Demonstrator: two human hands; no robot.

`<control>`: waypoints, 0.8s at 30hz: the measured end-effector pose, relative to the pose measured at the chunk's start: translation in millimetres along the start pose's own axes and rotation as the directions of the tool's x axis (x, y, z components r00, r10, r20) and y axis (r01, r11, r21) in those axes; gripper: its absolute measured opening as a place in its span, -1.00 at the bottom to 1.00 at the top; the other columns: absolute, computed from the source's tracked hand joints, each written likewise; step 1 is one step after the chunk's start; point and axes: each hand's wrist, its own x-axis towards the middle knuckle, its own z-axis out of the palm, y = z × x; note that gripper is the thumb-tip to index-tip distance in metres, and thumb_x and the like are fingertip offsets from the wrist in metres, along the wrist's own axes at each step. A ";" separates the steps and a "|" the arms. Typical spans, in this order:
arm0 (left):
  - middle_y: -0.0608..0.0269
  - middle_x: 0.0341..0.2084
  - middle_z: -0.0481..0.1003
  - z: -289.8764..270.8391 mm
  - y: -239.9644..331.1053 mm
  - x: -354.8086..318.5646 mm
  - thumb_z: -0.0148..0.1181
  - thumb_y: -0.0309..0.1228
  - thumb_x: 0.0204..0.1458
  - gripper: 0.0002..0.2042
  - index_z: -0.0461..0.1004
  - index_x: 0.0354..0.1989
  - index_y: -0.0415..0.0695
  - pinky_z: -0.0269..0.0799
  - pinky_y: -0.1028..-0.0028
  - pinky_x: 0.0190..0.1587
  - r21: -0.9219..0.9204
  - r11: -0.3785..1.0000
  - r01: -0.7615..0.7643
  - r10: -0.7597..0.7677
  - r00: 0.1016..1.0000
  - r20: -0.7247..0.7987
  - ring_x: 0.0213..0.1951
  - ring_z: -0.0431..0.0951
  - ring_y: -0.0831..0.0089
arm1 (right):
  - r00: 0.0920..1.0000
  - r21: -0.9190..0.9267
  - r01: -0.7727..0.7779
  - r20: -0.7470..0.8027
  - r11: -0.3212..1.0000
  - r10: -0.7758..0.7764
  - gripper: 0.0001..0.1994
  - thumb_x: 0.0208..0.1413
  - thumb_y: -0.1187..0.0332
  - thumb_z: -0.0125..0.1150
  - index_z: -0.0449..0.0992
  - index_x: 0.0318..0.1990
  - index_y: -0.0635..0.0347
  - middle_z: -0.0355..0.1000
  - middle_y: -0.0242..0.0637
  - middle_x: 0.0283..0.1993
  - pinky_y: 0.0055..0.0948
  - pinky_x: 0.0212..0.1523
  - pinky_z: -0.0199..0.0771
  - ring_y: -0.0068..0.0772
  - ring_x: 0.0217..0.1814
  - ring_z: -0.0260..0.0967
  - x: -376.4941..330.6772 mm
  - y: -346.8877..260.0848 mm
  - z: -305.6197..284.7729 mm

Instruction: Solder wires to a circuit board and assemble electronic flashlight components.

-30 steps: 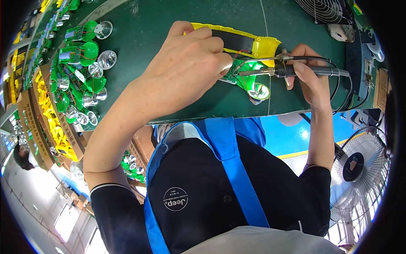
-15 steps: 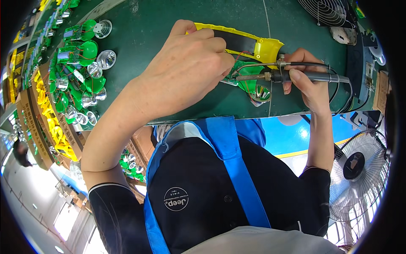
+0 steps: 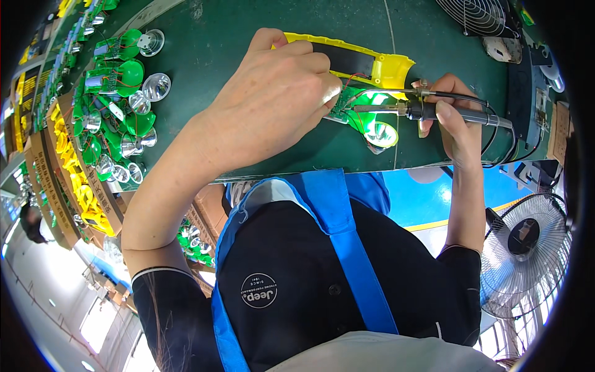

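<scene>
My right hand [image 3: 457,118] grips a soldering iron [image 3: 423,110] with a thin metal feed tube fixed alongside it. The iron's tip points left, at the circuit board [image 3: 339,106] of a green lamp assembly [image 3: 364,115]. At the assembly's near end the silvery reflector [image 3: 382,135] shines brightly. My left hand [image 3: 273,96] is closed over the board's left side, knuckles up; its fingertips and what they pinch are hidden. Beyond the board lies a yellow lamp housing [image 3: 392,71] with a black inner panel, partly behind my left hand. A thin red wire runs between housing and board.
Several green lamp assemblies [image 3: 128,75] with reflectors lie at the left of the green table [image 3: 204,37]. Boxes of yellow housings [image 3: 83,192] stand beyond its left edge. A small fan [image 3: 477,15] is at the far right, a larger fan [image 3: 525,239] lower right.
The reflector has lit up, and a bright patch shows on my left hand's edge. My right hand and the soldering iron have shifted slightly right. My left hand has hardly moved.
</scene>
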 end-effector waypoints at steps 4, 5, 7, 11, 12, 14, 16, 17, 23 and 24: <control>0.28 -0.61 0.29 0.8 -0.1 -0.4 0.14 -0.50 -0.19 -0.93 0.37 -0.60 -0.13 0.16 0.31 -0.11 -0.017 1.000 -0.001 0.001 1.000 -0.016 -0.38 0.35 0.33 | 0.997 0.020 -0.022 0.075 1.000 0.020 -0.75 -0.03 0.35 0.20 0.35 -0.32 0.37 0.39 -0.27 -0.53 -0.64 -0.38 0.37 -0.58 -0.58 0.34 -1.6 -2.6 1.5; 0.28 -0.61 0.29 0.9 0.1 -0.6 0.14 -0.50 -0.19 -0.93 0.37 -0.60 -0.13 0.16 0.31 -0.11 -0.017 1.000 0.000 -0.001 1.000 -0.017 -0.38 0.35 0.33 | 0.997 0.019 -0.022 0.076 1.000 0.021 -0.75 -0.03 0.35 0.20 0.35 -0.32 0.37 0.39 -0.27 -0.53 -0.64 -0.38 0.37 -0.58 -0.58 0.34 -1.9 -2.8 1.6; 0.27 -0.61 0.29 1.6 0.0 -0.8 0.14 -0.50 -0.18 -0.93 0.37 -0.60 -0.13 0.17 0.31 -0.11 -0.026 1.000 0.000 -0.001 1.000 -0.030 -0.39 0.35 0.32 | 0.996 0.026 -0.028 0.086 0.999 0.026 -0.77 -0.04 0.40 0.20 0.35 -0.31 0.38 0.39 -0.26 -0.50 -0.62 -0.39 0.38 -0.59 -0.56 0.36 -2.0 -2.3 1.5; 0.27 -0.61 0.29 1.2 -0.3 -0.2 0.14 -0.51 -0.18 -0.92 0.37 -0.60 -0.13 0.17 0.30 -0.11 -0.031 1.000 0.001 -0.003 0.999 -0.037 -0.39 0.35 0.32 | 0.995 0.012 -0.035 0.090 0.999 0.034 -0.78 -0.05 0.42 0.20 0.35 -0.31 0.39 0.39 -0.25 -0.49 -0.61 -0.40 0.38 -0.57 -0.55 0.36 -1.8 -0.7 0.1; 0.25 -0.61 0.34 -0.4 0.0 0.6 0.16 -0.47 -0.15 -0.94 0.44 -0.58 -0.16 0.20 0.30 -0.12 -0.017 1.000 0.000 0.000 1.000 -0.018 -0.38 0.39 0.32 | 0.996 0.017 -0.019 0.083 1.000 0.018 -0.77 -0.05 0.42 0.20 0.35 -0.30 0.39 0.39 -0.25 -0.49 -0.61 -0.40 0.38 -0.56 -0.55 0.36 -2.5 -0.3 -0.3; 0.23 -0.60 0.40 -1.9 0.3 0.9 0.17 -0.44 -0.12 -0.91 0.51 -0.56 -0.18 0.23 0.29 -0.13 0.003 1.000 0.002 -0.002 1.000 0.001 -0.36 0.43 0.32 | 0.997 0.025 0.000 0.082 1.000 -0.002 -0.77 -0.05 0.42 0.20 0.35 -0.30 0.39 0.39 -0.24 -0.49 -0.60 -0.41 0.39 -0.54 -0.55 0.37 -3.2 0.4 0.6; 0.24 -0.60 0.40 -1.3 0.0 0.9 0.17 -0.44 -0.11 -0.91 0.51 -0.56 -0.18 0.22 0.29 -0.12 0.008 1.000 0.002 -0.002 1.000 -0.006 -0.37 0.43 0.33 | 0.999 -0.014 0.024 -0.030 1.000 -0.025 -0.69 -0.03 0.17 0.19 0.32 -0.38 0.24 0.29 -0.36 -0.68 -0.12 0.30 -0.04 -0.53 -0.64 0.32 -4.6 1.6 2.7; 0.24 -0.60 0.40 -0.6 0.0 0.7 0.17 -0.44 -0.11 -0.91 0.51 -0.56 -0.18 0.22 0.29 -0.12 0.009 1.000 0.002 -0.002 1.000 -0.005 -0.37 0.43 0.33 | 0.999 -0.013 0.025 -0.031 1.000 -0.025 -0.69 -0.03 0.17 0.19 0.32 -0.38 0.24 0.29 -0.36 -0.68 -0.12 0.30 -0.04 -0.53 -0.64 0.32 -5.3 3.4 1.3; 0.27 -0.59 0.32 1.1 0.9 0.1 0.15 -0.52 -0.16 -0.93 0.38 -0.57 -0.13 0.16 0.29 -0.08 -0.019 0.999 0.037 -0.038 0.999 -0.015 -0.38 0.37 0.31 | 0.974 0.115 0.168 -0.172 0.979 -0.147 -0.63 0.03 0.11 0.12 0.29 -0.30 0.29 0.34 -0.13 -0.56 -0.37 -0.20 0.38 -0.44 -0.58 0.28 -16.0 19.0 -15.6; 0.27 -0.59 0.32 2.1 1.3 0.0 0.15 -0.52 -0.16 -0.93 0.38 -0.57 -0.13 0.15 0.29 -0.06 -0.009 0.999 0.043 -0.043 0.999 -0.022 -0.39 0.37 0.31 | 0.960 0.110 0.236 -0.179 0.966 -0.214 -0.64 0.05 0.12 0.10 0.27 -0.27 0.28 0.36 -0.05 -0.46 -0.49 -0.43 0.31 -0.45 -0.58 0.24 -16.0 25.6 -16.8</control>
